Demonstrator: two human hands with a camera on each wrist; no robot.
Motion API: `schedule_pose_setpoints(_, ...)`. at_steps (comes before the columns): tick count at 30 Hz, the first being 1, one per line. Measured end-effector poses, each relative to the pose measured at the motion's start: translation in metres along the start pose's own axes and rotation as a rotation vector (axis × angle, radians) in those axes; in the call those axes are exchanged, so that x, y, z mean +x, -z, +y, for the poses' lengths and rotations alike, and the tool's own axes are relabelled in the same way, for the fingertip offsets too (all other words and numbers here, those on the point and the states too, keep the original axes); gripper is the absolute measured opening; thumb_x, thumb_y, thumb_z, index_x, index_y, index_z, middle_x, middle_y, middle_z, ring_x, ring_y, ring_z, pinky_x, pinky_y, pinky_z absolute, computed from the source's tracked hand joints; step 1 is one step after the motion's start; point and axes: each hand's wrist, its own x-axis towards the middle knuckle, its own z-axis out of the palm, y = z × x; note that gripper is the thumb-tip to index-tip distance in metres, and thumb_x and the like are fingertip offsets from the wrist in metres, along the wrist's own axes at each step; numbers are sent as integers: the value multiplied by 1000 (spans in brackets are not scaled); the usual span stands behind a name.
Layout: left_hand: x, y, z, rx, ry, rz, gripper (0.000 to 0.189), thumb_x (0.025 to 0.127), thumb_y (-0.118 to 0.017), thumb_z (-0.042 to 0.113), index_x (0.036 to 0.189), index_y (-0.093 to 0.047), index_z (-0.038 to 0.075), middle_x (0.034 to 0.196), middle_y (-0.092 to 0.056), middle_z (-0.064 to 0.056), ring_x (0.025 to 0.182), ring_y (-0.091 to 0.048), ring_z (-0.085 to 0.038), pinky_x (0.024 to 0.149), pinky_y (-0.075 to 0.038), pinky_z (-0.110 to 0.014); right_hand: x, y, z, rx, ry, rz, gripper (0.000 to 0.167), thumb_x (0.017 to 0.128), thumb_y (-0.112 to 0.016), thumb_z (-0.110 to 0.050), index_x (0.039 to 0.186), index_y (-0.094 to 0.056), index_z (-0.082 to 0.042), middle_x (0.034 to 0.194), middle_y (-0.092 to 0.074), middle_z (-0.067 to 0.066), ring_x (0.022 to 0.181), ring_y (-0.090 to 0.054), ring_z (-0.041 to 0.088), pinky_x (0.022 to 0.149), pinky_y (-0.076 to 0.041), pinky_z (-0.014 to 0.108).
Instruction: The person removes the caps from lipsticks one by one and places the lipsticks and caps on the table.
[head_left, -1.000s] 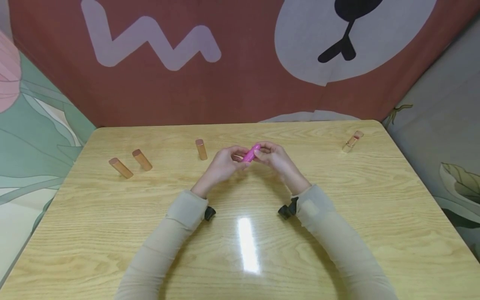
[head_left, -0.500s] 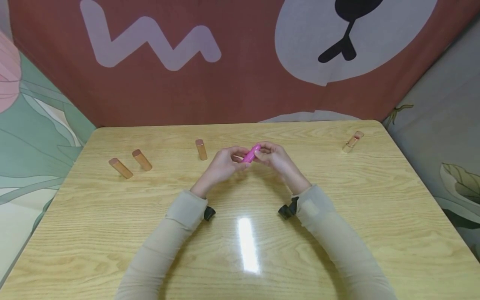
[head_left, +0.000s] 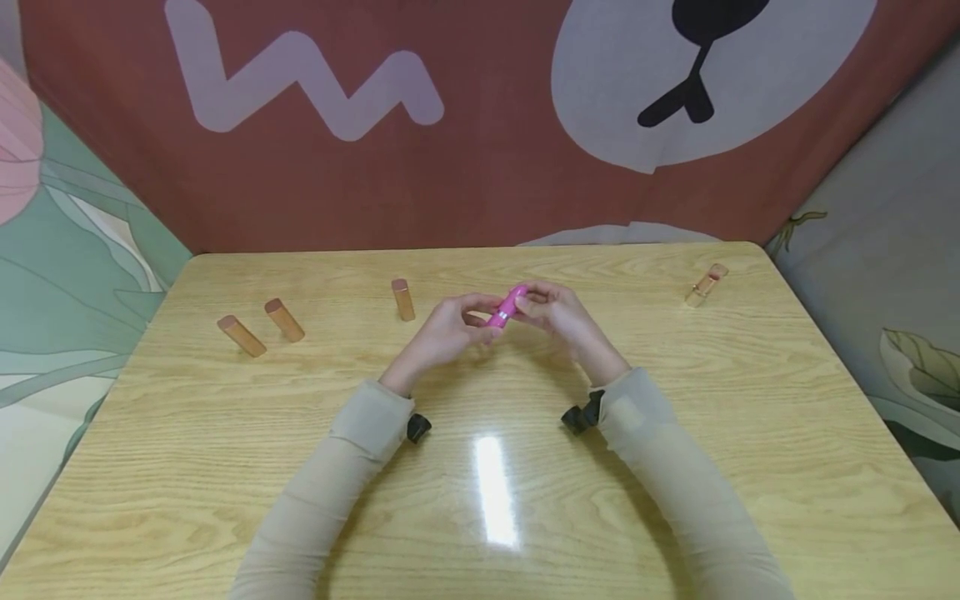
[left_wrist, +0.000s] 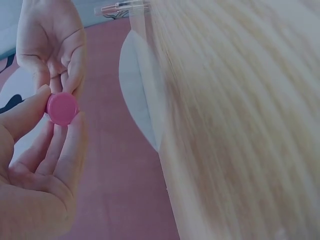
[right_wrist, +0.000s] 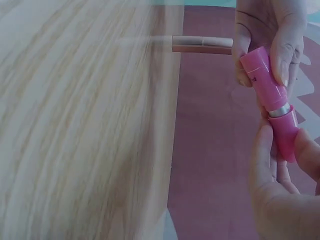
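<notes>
Above the middle of the table, both hands hold a pink lipstick (head_left: 503,317) tilted between them. My left hand (head_left: 450,329) pinches its base (right_wrist: 265,82) between thumb and fingers. The right hand (head_left: 562,318) pinches the rounded cap (right_wrist: 284,135) at the other end. A silver band (right_wrist: 279,110) shows between cap and base, the cap being drawn partly off. In the left wrist view, the round pink end (left_wrist: 63,108) of the base faces the camera and hides the rest.
A gold tube (head_left: 402,299) stands left of the hands on the wooden table (head_left: 480,392). Two more, a gold tube (head_left: 285,320) and another gold tube (head_left: 242,337), stand farther left. A lipstick with a clear part (head_left: 706,285) is at the back right.
My right hand has shifted slightly right and away from the left hand with the cap. The silver band has come into view on the lipstick. The left hand has barely moved.
</notes>
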Motion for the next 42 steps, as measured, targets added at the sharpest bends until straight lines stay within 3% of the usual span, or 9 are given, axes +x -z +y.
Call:
schedule_pose_setpoints(6, 1, -1, 0, -8, -9, -15, 43, 91, -63, 6, 133, -54, 5, 130, -60, -14, 103, -66, -30, 86, -56, -47, 0, 1, 0, 29, -1, 9, 30, 96, -48, 0, 124, -45, 12, 85, -64, -9, 82, -65, 3, 85, -55, 17)
schedule_pose_setpoints(9, 2, -1, 0, 0, -19, -20, 44, 91, -63, 6, 133, -53, 4, 130, -59, -16, 104, -66, -31, 87, -56, -46, 1, 2, 0, 63, -2, 19, 19, 97, -48, 0, 115, -50, 3, 86, -63, -8, 83, -64, 3, 86, -54, 17)
schedule_pose_setpoints(15, 4, 0, -1, 4, -2, -9, 45, 90, -63, 4, 134, -52, 5, 130, -57, -16, 108, -64, -32, 87, -57, -41, 2, 9, -3, 126, 41, 40, 12, 98, -45, 1, 108, -50, -5, 88, -62, -7, 84, -62, 3, 86, -53, 15)
schedule_pose_setpoints(20, 7, 1, -4, -5, 26, 15, 47, 89, -64, 2, 134, -53, 7, 129, -57, -16, 109, -64, -32, 83, -58, -33, 4, 18, -7, 78, 66, 57, 10, 98, -48, -2, 105, -51, -8, 88, -64, -9, 87, -63, 3, 87, -53, 16)
schedule_pose_setpoints(25, 8, 3, -7, 1, 5, 18, 48, 88, -64, 0, 134, -52, 7, 124, -56, -17, 108, -65, -33, 79, -59, -30, 3, 28, -9, 82, 53, 101, 15, 97, -51, -3, 111, -51, -7, 91, -64, -9, 87, -63, 2, 88, -53, 15)
schedule_pose_setpoints(30, 8, 4, -9, 7, -11, 13, 49, 88, -63, -1, 135, -50, 5, 121, -54, -17, 107, -65, -35, 79, -59, -30, 1, 36, -12, 55, 38, 134, 23, 96, -53, -6, 119, -49, -4, 93, -62, -9, 87, -63, 2, 86, -53, 13)
schedule_pose_setpoints(36, 8, 4, -11, 11, -6, 19, 46, 89, -63, 0, 132, -51, 5, 120, -54, -17, 106, -65, -35, 81, -59, -32, 1, 47, -13, 43, 55, 154, 16, 94, -56, -4, 107, -52, -13, 95, -61, -8, 85, -63, 2, 82, -53, 12)
schedule_pose_setpoints(42, 7, 4, -13, -12, -1, 43, 42, 89, -64, 1, 129, -52, 5, 119, -55, -17, 106, -65, -35, 82, -59, -33, -1, 59, -15, -72, 80, 198, 20, 92, -61, -9, 109, -53, -14, 97, -59, -9, 87, -61, 1, 82, -52, 12)
